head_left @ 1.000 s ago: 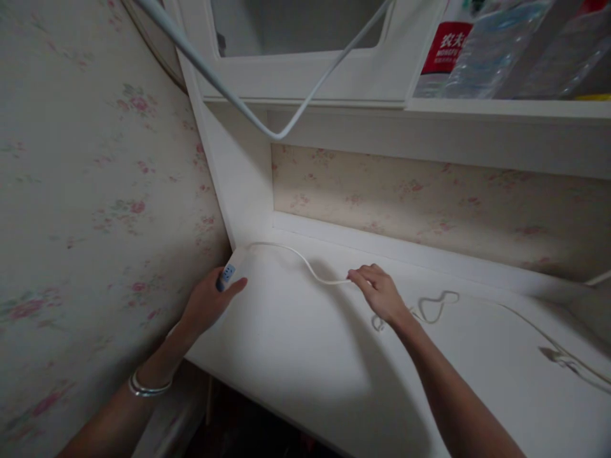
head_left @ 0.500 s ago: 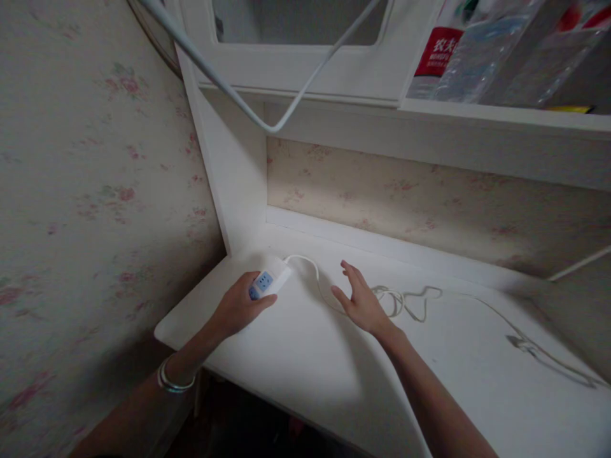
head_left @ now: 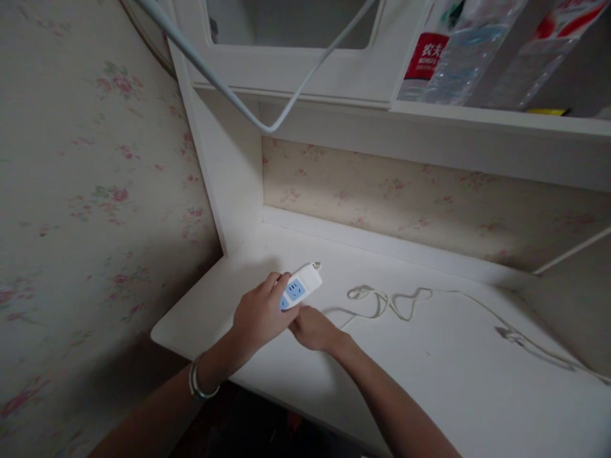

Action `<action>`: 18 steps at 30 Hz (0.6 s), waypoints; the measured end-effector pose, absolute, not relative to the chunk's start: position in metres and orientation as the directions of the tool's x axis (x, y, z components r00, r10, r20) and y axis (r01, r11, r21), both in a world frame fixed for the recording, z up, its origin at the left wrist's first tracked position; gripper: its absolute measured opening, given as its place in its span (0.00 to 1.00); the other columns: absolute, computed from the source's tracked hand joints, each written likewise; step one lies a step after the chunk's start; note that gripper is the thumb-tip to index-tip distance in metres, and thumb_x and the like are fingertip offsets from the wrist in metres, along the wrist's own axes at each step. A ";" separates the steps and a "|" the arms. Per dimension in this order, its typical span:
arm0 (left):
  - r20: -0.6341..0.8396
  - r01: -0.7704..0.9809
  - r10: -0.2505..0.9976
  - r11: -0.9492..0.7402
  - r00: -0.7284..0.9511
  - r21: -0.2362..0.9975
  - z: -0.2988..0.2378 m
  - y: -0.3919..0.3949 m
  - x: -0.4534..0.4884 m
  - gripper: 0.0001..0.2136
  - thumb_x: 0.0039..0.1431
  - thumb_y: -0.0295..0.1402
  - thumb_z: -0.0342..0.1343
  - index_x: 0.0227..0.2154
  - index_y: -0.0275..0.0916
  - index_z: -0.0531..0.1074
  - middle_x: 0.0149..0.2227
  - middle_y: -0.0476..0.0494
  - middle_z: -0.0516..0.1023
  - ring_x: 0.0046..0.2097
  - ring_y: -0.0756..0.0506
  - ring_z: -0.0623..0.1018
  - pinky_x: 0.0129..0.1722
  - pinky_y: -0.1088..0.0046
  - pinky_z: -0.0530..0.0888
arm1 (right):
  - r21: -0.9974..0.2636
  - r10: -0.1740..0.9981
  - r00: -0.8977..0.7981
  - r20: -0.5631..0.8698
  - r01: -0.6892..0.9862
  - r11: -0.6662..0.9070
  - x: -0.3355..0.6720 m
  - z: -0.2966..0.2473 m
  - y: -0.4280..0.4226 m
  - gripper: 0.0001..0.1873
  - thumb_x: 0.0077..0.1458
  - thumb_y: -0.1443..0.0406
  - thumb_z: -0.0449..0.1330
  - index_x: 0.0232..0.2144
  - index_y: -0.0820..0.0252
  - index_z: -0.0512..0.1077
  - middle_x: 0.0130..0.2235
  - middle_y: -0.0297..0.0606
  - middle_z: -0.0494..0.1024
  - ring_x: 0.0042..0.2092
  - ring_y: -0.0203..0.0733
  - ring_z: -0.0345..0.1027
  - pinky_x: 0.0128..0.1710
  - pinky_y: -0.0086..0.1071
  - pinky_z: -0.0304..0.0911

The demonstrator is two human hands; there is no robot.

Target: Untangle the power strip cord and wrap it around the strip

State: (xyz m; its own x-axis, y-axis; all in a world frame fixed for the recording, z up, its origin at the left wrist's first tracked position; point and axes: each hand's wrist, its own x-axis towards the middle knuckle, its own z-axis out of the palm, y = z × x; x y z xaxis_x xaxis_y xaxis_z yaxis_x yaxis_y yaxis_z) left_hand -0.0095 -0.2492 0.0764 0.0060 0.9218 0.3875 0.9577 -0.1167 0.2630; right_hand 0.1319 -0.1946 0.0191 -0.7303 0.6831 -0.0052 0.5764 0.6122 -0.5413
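Note:
My left hand is closed around a small white power strip with blue sockets, holding it tilted just above the white desk. My right hand sits right under and beside the strip, fingers curled against its near end; what they grip is hidden. The strip's white cord trails right across the desk in loose loops. A silver bangle circles my left wrist.
Floral wallpaper covers the left wall and the back panel. A white shelf unit overhangs the desk, with water bottles at upper right. A thick white cable hangs across the top. A second thin cord lies at the right.
My left hand carried the power strip from the desk's left corner toward the middle. My right hand let go of the cord and moved in beneath the strip. The cord bunched up.

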 end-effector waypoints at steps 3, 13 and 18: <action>0.363 0.982 0.922 -0.175 0.139 0.070 0.068 -0.240 -0.017 0.22 0.55 0.35 0.54 0.54 0.42 0.61 0.47 0.42 0.72 0.42 0.42 0.75 0.38 0.67 0.70 | -0.218 0.668 -0.744 -0.017 0.655 0.724 0.153 0.041 -0.207 0.22 0.63 0.54 0.45 0.38 0.64 0.71 0.33 0.48 0.78 0.33 0.48 0.73 0.32 0.34 0.61; 0.271 0.744 0.712 -0.668 0.647 -0.019 0.068 -0.245 -0.016 0.23 0.51 0.33 0.58 0.52 0.42 0.64 0.48 0.43 0.73 0.46 0.42 0.72 0.46 0.63 0.67 | -0.505 0.614 -0.714 0.337 0.413 0.758 0.209 0.102 -0.185 0.19 0.56 0.51 0.57 0.26 0.60 0.73 0.26 0.34 0.72 0.29 0.34 0.65 0.30 0.27 0.54; 0.401 0.681 0.638 -0.731 0.658 0.046 0.079 -0.263 -0.014 0.25 0.52 0.32 0.55 0.54 0.40 0.62 0.47 0.41 0.73 0.44 0.42 0.72 0.45 0.62 0.68 | -0.886 0.834 -0.517 0.192 0.274 0.374 0.213 0.077 -0.170 0.19 0.51 0.50 0.60 0.24 0.61 0.68 0.22 0.27 0.63 0.24 0.30 0.54 0.24 0.25 0.50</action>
